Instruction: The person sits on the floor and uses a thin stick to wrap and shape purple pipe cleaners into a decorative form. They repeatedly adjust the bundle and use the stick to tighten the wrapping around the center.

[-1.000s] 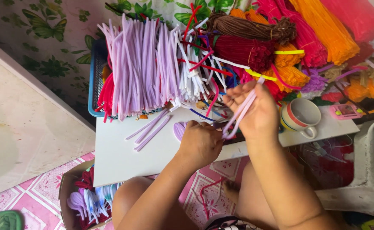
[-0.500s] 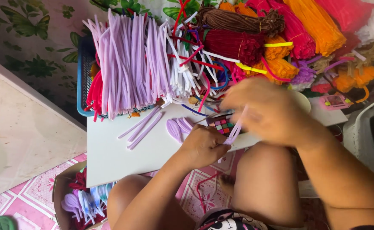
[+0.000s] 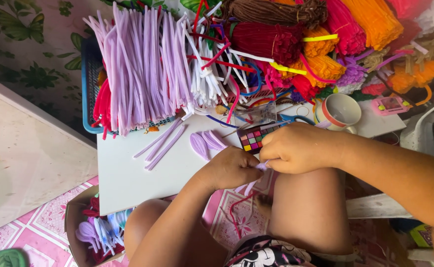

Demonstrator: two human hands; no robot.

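The left hand [image 3: 231, 169] and the right hand [image 3: 296, 148] are being held close together, just over the near edge of the small white table [image 3: 123, 173]. Both are being curled tight, and a thin, fuzzy, light purple craft stick [image 3: 262, 167] is being pinched between their fingertips. Its loose ends are being left hanging below the left hand, above the bare knees.

Just beyond the hands, a small flat box of coloured squares [image 3: 253, 137] is being kept on the table. Beside it, three bent purple fuzzy petal loops [image 3: 204, 143] are lying, and a few straight purple fuzzy sticks [image 3: 160, 143] are lying further left. A white cup with a red rim [image 3: 341, 111] is standing to the right.

Further back, a big bunch of light purple fuzzy sticks [image 3: 137, 69] is being held in a blue plastic basket [image 3: 86, 89]. Bundles of red, orange and brown fuzzy sticks [image 3: 316, 34] are piled at the far side.
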